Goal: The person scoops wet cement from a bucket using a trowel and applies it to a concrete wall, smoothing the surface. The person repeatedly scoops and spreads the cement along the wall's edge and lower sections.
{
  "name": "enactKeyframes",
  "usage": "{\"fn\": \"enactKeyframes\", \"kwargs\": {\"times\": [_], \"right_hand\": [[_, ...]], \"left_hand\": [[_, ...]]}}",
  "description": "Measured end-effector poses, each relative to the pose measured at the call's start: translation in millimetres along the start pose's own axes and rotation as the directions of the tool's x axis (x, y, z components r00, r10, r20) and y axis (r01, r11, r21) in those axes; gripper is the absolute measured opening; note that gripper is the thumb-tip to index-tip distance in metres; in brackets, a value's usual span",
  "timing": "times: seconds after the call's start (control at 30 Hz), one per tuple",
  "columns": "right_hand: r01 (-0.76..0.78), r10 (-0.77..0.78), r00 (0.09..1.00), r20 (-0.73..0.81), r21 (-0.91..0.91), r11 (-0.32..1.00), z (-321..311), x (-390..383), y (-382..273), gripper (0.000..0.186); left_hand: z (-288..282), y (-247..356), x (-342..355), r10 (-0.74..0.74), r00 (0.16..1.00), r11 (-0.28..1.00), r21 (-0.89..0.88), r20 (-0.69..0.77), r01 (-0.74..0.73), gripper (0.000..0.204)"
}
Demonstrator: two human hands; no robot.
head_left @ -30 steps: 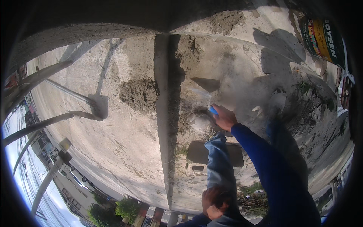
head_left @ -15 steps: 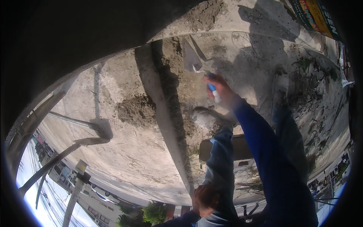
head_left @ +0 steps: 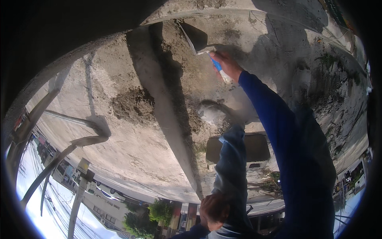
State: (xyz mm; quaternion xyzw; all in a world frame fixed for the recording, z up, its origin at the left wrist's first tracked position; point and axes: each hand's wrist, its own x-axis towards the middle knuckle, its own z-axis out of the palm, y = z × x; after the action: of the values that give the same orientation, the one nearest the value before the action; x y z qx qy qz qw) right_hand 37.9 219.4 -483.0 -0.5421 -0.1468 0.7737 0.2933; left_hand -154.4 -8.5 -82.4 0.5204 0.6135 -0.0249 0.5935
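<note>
My right hand, in a blue sleeve, reaches far out and grips the blue handle of a trowel. The trowel's metal blade lies against wet grey mortar beside a long raised concrete ridge. My left hand rests curled on the knee of my jeans-clad leg at the bottom of the view and holds nothing. My dusty shoe stands on the concrete next to the ridge.
A heap of brownish mortar lies left of the ridge. A dark square hollow sits by my leg. Metal railing posts edge the slab at the left. Beyond them are a street, buildings and trees.
My right hand has carried the trowel farther out along the ridge, away from my shoe. The view has tilted with it. My left hand stays on my knee.
</note>
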Motion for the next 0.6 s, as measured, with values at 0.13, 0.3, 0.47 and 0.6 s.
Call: {"fn": "enactKeyframes", "kwargs": {"times": [0.13,0.3,0.47,0.6], "right_hand": [[-0.001,-0.014,0.99,-0.137,-0.11,0.994,-26.9,-29.6,0.5,0.044],[0.055,0.041,0.886,-0.462,0.191,0.98,-73.3,-110.5,20.7,0.047],[0.106,-0.141,0.926,-0.35,-0.116,0.988,-26.7,-144.9,48.4,0.033],[-0.089,0.071,0.968,-0.24,-0.064,0.994,27.5,-128.8,45.2,0.026]], "left_hand": [[12.2,5.2,-4.4,-0.049,0.999,0.999,-0.011,-0.015,0.049,0.03],[23.0,5.6,-13.8,-0.088,0.996,0.996,-0.001,-0.003,0.088,0.029],[25.1,2.2,-15.1,-0.099,0.995,0.995,0.008,0.021,0.099,0.031],[21.4,-12.1,-19.4,-0.029,0.999,0.999,0.015,0.035,0.029,0.034]]}}
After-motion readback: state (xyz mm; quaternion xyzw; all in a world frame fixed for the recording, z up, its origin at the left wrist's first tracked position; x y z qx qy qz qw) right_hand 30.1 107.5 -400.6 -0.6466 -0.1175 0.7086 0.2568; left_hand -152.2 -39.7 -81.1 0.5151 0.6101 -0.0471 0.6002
